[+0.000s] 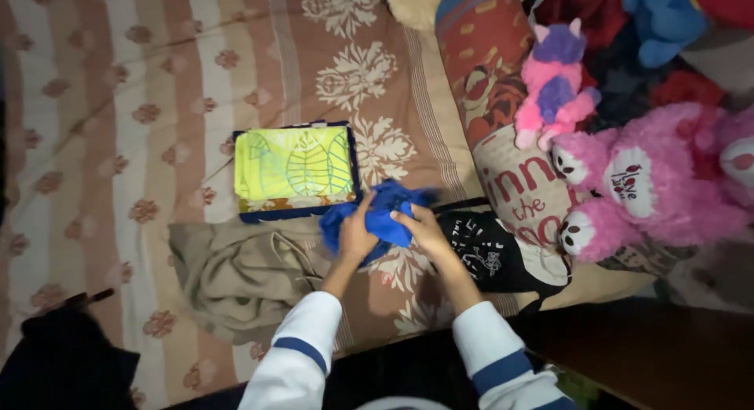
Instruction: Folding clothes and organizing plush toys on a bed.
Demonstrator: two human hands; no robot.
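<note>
A bright blue cloth (386, 208) is bunched up above the bed, held between both my hands. My left hand (356, 236) grips its left side and my right hand (424, 231) grips its right side. Both arms wear white sleeves with blue stripes. Just behind the cloth lies a folded yellow-green garment with a leaf pattern (293, 165), stacked on a dark blue folded piece. A crumpled beige garment (239, 272) lies to the left of my hands. A black cloth with white print (488, 257) lies to the right.
The bed carries a brown and white flowered sheet (118, 143). A printed pillow (514, 182) and several plush toys, among them a large pink one (652, 182) and a small pink and purple one (554, 84), crowd the right side. A dark bundle (63, 359) sits at the bottom left.
</note>
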